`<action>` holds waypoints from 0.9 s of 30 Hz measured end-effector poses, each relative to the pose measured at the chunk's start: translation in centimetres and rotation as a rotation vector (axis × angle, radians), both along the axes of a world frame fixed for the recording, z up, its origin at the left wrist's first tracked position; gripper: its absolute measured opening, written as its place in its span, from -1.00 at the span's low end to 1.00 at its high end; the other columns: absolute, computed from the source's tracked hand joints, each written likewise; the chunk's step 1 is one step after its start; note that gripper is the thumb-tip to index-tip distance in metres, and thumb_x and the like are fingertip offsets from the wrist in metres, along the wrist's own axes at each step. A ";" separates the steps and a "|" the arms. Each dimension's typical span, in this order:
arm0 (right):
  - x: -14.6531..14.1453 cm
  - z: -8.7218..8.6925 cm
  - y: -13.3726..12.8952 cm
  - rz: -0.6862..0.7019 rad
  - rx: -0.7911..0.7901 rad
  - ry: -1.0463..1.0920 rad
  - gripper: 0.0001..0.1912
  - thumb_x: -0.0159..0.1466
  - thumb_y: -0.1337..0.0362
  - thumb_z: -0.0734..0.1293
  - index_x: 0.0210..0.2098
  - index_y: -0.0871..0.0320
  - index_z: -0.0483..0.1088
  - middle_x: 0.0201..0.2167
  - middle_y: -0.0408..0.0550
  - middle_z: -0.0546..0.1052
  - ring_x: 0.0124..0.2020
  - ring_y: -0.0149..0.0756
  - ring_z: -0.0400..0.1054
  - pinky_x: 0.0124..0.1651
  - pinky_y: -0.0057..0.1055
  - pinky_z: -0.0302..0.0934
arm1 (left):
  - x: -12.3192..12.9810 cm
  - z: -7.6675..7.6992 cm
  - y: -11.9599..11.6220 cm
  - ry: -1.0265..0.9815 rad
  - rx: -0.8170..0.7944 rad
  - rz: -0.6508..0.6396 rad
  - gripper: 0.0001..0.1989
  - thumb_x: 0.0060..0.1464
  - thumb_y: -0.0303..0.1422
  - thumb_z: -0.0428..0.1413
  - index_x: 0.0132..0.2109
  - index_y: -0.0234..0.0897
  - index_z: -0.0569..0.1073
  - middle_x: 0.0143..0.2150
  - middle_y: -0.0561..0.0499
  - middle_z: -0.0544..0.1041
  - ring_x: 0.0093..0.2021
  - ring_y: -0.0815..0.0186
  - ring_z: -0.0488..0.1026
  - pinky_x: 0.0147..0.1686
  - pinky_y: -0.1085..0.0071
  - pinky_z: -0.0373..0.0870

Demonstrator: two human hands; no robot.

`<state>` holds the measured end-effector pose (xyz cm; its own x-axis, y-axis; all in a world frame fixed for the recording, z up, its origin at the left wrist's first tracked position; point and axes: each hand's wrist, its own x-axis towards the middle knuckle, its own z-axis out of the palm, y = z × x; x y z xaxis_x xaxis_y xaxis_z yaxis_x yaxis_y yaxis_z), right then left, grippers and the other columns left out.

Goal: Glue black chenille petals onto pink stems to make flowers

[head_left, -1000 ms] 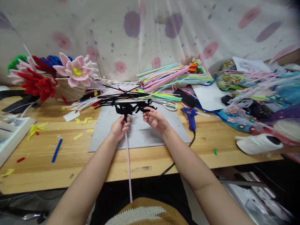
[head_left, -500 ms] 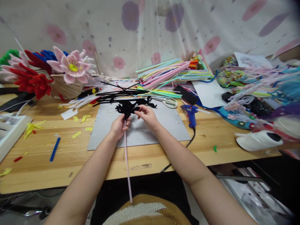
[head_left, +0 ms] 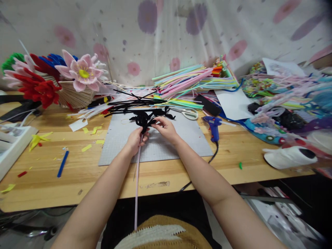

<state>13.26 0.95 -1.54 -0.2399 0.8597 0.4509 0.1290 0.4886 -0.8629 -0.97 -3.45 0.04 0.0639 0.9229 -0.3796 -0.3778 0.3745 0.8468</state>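
Observation:
A black fuzzy pipe-cleaner flower (head_left: 141, 118) is held over the grey cutting mat (head_left: 121, 145). My left hand (head_left: 135, 141) is closed around the base of the flower, where a long pale pink stem (head_left: 136, 193) hangs down toward my lap. A thin wire runs beside the stem. My right hand (head_left: 164, 127) pinches one black petal on the flower's right side between thumb and fingertips. Behind it, more black petal pieces (head_left: 162, 111) lie on the mat's far part.
Scissors (head_left: 189, 113) and a blue glue gun (head_left: 213, 128) lie to the right. Bundles of coloured pipe cleaners (head_left: 186, 81) and black stems (head_left: 135, 101) line the back. Finished flowers (head_left: 84, 73) stand left. A white roll (head_left: 289, 157) rests near the right edge.
The stem's lower end has swung left, and the thin wire beside it shows more clearly. The flower has turned slightly in my hands. The whole view has shifted a little.

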 end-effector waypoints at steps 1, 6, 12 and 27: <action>0.0 0.0 0.0 -0.005 0.007 -0.012 -0.87 0.09 0.25 0.31 -0.35 0.12 0.40 -0.40 -0.12 0.39 -0.30 -0.38 0.28 -0.30 -0.44 0.21 | 0.0 0.0 0.0 0.015 0.003 -0.003 -0.73 0.14 -0.35 -0.15 -0.31 -0.44 0.37 -0.54 0.04 0.30 -0.72 0.59 0.10 -0.82 0.68 -0.22; -0.1 0.0 -0.1 -0.015 0.039 -0.038 -0.89 0.09 0.26 0.31 -0.37 0.13 0.40 -0.41 -0.11 0.40 -0.29 -0.37 0.28 -0.31 -0.44 0.22 | 0.0 -0.3 0.0 0.058 0.024 -0.008 -0.74 0.13 -0.34 -0.15 -0.33 -0.42 0.36 -0.55 0.05 0.30 -0.73 0.59 0.08 -0.80 0.67 -0.23; -0.1 -0.1 -0.1 -0.042 0.065 -0.071 -0.89 0.09 0.26 0.30 -0.37 0.13 0.40 -0.42 -0.11 0.40 -0.30 -0.37 0.27 -0.32 -0.44 0.22 | 0.0 -0.4 0.0 0.069 0.033 -0.029 -0.73 0.13 -0.34 -0.16 -0.30 -0.42 0.36 -0.54 0.06 0.28 -0.73 0.60 0.06 -0.79 0.66 -0.25; -0.1 0.6 -0.6 -0.058 0.052 -0.110 -0.89 0.09 0.24 0.30 -0.38 0.12 0.38 -0.43 -0.10 0.38 -0.30 -0.34 0.23 -0.33 -0.41 0.22 | 0.4 -0.3 -0.4 0.275 0.148 -0.017 -0.70 0.00 -0.15 0.07 -0.44 -0.34 0.34 -0.70 0.20 0.11 -0.76 0.59 -0.03 -0.76 0.61 -0.18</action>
<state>13.20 0.36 -0.90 -0.2408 0.8496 0.4692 0.2503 0.5215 -0.8157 -0.59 -3.89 -0.29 -0.0063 0.9693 -0.2460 -0.1216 0.2434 0.9623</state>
